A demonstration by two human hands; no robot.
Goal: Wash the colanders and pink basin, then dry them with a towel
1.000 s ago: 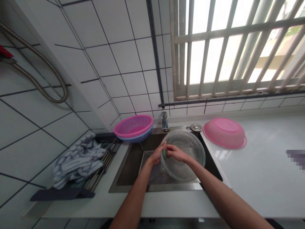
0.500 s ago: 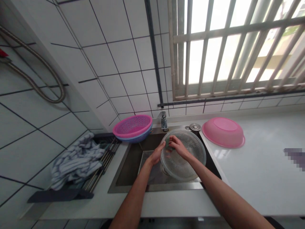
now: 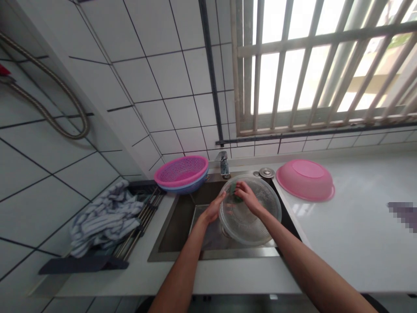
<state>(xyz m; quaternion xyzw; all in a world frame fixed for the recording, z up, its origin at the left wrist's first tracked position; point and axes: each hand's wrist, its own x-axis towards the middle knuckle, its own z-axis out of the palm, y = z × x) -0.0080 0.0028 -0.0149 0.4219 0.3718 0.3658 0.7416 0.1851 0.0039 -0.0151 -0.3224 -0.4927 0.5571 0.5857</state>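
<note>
A clear, ribbed plastic basin (image 3: 257, 226) is held tilted over the right part of the steel sink (image 3: 177, 237). My left hand (image 3: 213, 208) grips its left rim, with the thumb on the inner side and the other fingers mostly hidden behind the wall. Inside the basin, my right hand (image 3: 246, 195) is closed on a green scouring pad (image 3: 233, 188), which sits against the inner wall near the upper left. Part of the pad is covered by the fingers.
Behind the basin stands a faucet (image 3: 223, 164), with a metal drain strainer (image 3: 266, 172) to its right. A pink basin (image 3: 304, 180) lies upside down on the right counter. Stacked pink and blue baskets (image 3: 182, 174) rest at the sink's back left. A striped cloth (image 3: 106, 219) lies on a rack.
My right hand has moved slightly right with the scouring pad, away from the left rim along the inside of the basin. My left hand keeps its hold.
</note>
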